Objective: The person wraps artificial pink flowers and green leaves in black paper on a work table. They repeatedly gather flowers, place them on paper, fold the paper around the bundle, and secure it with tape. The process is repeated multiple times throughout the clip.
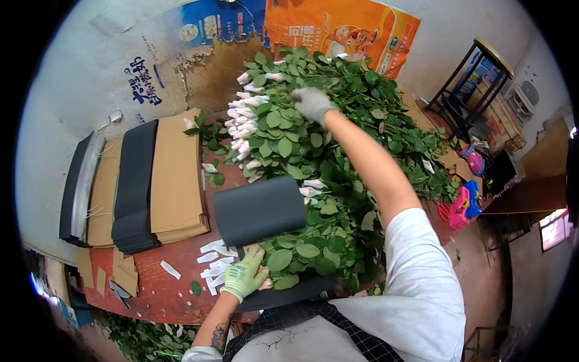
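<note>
My left hand, in a pale green glove, rests at the near edge of the table on the head end of some leafy rose stems; a pink bud shows beside its thumb. My right hand, in a grey glove and slightly blurred, is over the big pile of rose stems, whose wrapped pink-white buds point left. Whether its fingers hold a stem cannot be seen. Between the hands lies a curved sheet of black corrugated cardboard. White foam sleeves lie left of my left hand.
Stacks of brown cardboard and black cardboard stand at the left. A dark cutting tool lies by cardboard scraps. Red scissors and pink and blue tape dispensers sit at the right edge. A black stool stands beyond.
</note>
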The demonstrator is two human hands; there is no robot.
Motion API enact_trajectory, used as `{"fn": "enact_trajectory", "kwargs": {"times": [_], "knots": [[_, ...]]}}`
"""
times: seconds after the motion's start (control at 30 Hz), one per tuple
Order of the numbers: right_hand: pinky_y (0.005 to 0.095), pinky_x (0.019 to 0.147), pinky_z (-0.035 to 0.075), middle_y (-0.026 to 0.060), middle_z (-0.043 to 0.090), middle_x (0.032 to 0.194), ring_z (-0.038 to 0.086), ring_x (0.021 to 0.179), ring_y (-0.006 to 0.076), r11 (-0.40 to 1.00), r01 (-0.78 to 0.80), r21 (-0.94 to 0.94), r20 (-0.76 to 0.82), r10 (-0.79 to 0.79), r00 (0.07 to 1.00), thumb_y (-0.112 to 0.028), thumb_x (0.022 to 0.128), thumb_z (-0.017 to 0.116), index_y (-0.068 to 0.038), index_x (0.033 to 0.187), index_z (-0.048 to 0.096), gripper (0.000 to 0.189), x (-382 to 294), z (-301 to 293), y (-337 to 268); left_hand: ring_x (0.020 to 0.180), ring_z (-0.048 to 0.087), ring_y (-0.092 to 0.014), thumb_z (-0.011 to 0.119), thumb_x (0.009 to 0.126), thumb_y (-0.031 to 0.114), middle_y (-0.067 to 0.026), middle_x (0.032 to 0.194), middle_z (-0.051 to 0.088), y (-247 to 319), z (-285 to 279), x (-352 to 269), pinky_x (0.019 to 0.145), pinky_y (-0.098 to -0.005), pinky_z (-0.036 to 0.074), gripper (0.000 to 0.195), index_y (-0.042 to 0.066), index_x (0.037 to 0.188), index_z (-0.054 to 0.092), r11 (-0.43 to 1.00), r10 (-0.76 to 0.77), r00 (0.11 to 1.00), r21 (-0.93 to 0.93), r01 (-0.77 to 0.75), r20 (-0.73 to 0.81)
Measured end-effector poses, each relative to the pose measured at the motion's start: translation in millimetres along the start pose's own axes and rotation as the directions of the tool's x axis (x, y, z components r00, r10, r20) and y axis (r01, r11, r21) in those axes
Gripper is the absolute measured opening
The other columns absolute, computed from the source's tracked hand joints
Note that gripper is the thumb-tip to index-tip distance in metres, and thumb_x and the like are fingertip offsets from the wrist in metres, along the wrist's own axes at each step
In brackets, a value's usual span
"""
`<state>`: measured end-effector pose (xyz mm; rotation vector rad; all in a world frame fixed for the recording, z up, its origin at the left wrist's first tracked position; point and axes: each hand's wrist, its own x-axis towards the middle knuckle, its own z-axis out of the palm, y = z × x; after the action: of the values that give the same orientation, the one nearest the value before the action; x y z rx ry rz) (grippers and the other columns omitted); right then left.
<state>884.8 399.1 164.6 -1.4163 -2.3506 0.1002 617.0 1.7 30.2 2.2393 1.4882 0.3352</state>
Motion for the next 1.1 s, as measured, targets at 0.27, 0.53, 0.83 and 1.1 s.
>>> {"fn": "enact_trajectory", "kwargs": {"times": [0.27, 0.53, 0.83, 1.1], "knots": [[0.0403, 0.098, 0.049, 0.0132, 0.061, 0.129, 0.059, 0.118, 0.0293, 0.919, -0.317, -0.236, 0.200, 0.365, 0.909, -0.016, 0.087, 0.050, -0.009, 0.118, 0.063, 0.035, 36.7, 48.2, -28.2, 0.112, 0.061, -0.035, 0.058, 0.088, 0.036, -0.0181, 0.145, 0.045, 4.2, 0.1, -8.8, 0.087, -0.0398, 0.053, 0.059, 0.008, 0.139, 0.047, 0.989, -0.109, 0.994, -0.094, 0.110, 0.017], [0.0419, 0.087, 0.051, 0.0110, 0.068, 0.106, 0.064, 0.103, 0.0323, 0.959, -0.112, -0.260, -0.032, 0.108, 0.994, -0.012, 0.084, 0.053, -0.016, 0.109, 0.065, 0.028, -18.4, -2.7, -36.2, 0.124, 0.053, -0.036, 0.058, 0.089, 0.033, -0.0226, 0.145, 0.044, -0.9, 5.0, -11.4, 0.100, -0.0391, 0.045, 0.060, 0.004, 0.140, 0.047, 0.987, -0.104, 0.994, -0.116, 0.107, 0.033], [0.0352, 0.078, 0.051, 0.0111, 0.068, 0.098, 0.063, 0.088, 0.0250, 0.999, 0.045, 0.029, -0.918, 0.009, 0.397, -0.008, 0.087, 0.060, -0.002, 0.105, 0.065, 0.019, -150.2, -249.4, 69.0, 0.118, 0.056, -0.040, 0.062, 0.083, 0.030, -0.0230, 0.140, 0.048, -17.8, 15.6, -5.0, 0.092, -0.0431, 0.050, 0.058, 0.001, 0.131, 0.050, 0.984, 0.170, 0.973, 0.082, -0.158, -0.156], [0.0325, 0.078, 0.053, 0.0062, 0.067, 0.099, 0.062, 0.086, 0.0182, 0.970, -0.243, -0.030, -0.986, -0.068, -0.152, -0.001, 0.087, 0.063, -0.002, 0.106, 0.067, 0.020, -376.7, -445.1, 113.2, 0.112, 0.059, -0.036, 0.063, 0.081, 0.029, -0.0175, 0.140, 0.047, -9.0, 13.8, 3.9, 0.089, -0.0455, 0.050, 0.059, 0.000, 0.131, 0.050, 0.990, 0.133, 0.989, 0.048, -0.130, -0.060]]}}
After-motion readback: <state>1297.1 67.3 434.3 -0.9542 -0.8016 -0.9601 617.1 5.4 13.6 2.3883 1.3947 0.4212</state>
